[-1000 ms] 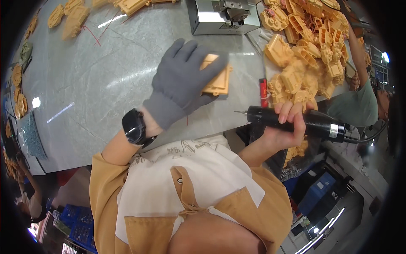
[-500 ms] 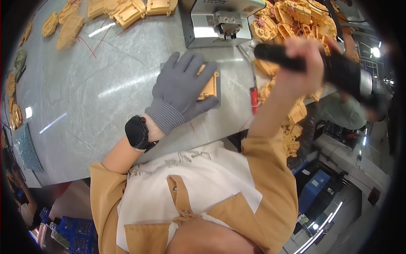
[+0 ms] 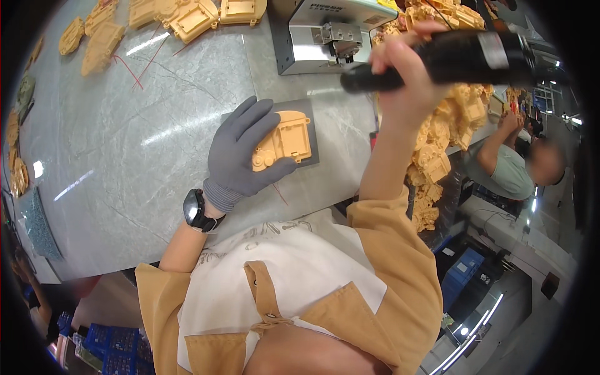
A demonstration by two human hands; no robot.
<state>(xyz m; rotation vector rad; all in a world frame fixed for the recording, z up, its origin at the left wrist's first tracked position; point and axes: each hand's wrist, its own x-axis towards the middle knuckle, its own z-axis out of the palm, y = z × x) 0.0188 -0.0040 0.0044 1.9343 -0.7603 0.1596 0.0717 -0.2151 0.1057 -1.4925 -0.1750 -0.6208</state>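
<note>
Raised higher than half a second ago, and nearer the lens, right hand (image 3: 406,69) at one o'clock, bare, fingers wrapped tight around black electric screwdriver (image 3: 450,59), a smooth cylindrical tool with a pale band near its far end, held almost level above the bench. Unmoved since then, left hand (image 3: 240,153) near the centre, in a grey knitted glove, fingers spread and pressing flat on yellow plastic part (image 3: 284,142), thumb hooked under its lower edge. Moulded and matt, that part: roughly rectangular with one rounded end, ribbed and pocketed on its upper face, lying on dark grey mat (image 3: 312,125), a thin square pad just above centre. Black wristwatch (image 3: 197,211) on the left wrist at eight o'clock from the part. Beneath everything, grey stone-patterned table (image 3: 125,144), glossy, streaked with reflected light. At twelve o'clock, boxy grey metal machine (image 3: 325,37) with a small bracket on its front. At eleven o'clock, more yellow mouldings (image 3: 187,19) in a row; at two to three o'clock, heaped pile of yellow parts (image 3: 447,134) spilling down the table's right edge. Further right at three o'clock, another person's arm (image 3: 500,140) in a pale green sleeve. At six o'clock, tan and white apron (image 3: 287,294), soft cloth.
</note>
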